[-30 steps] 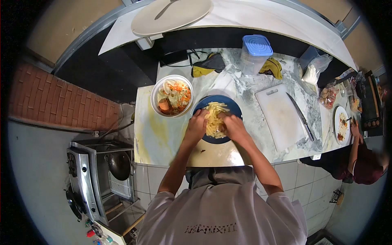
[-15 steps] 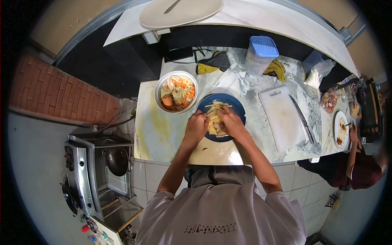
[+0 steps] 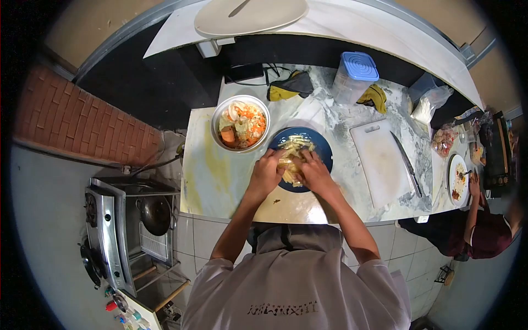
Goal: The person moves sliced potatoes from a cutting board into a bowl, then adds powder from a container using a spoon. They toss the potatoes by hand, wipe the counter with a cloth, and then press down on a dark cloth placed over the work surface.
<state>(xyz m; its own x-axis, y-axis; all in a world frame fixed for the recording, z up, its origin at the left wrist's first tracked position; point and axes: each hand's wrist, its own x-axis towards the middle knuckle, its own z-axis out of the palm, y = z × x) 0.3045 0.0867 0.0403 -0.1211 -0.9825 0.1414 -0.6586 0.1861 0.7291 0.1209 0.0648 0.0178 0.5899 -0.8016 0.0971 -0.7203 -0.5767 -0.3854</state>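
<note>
I am cupping both grips, left hand [image 3: 268, 171] and right hand [image 3: 314, 171], half-closed around the potato sticks [image 3: 291, 159] on the blue plate [image 3: 324, 151], beside the vegetable bowl [image 3: 240, 124].

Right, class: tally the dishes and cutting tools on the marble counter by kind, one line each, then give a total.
Plates: 2, the dark blue round plate of pale potato sticks under the left hand and right hand, and a white plate at far right
Bowls: 1, white bowl of vegetable scraps
Cutting boards: 1, white plastic board
Knives: 1, steel knife
Total: 5
</note>
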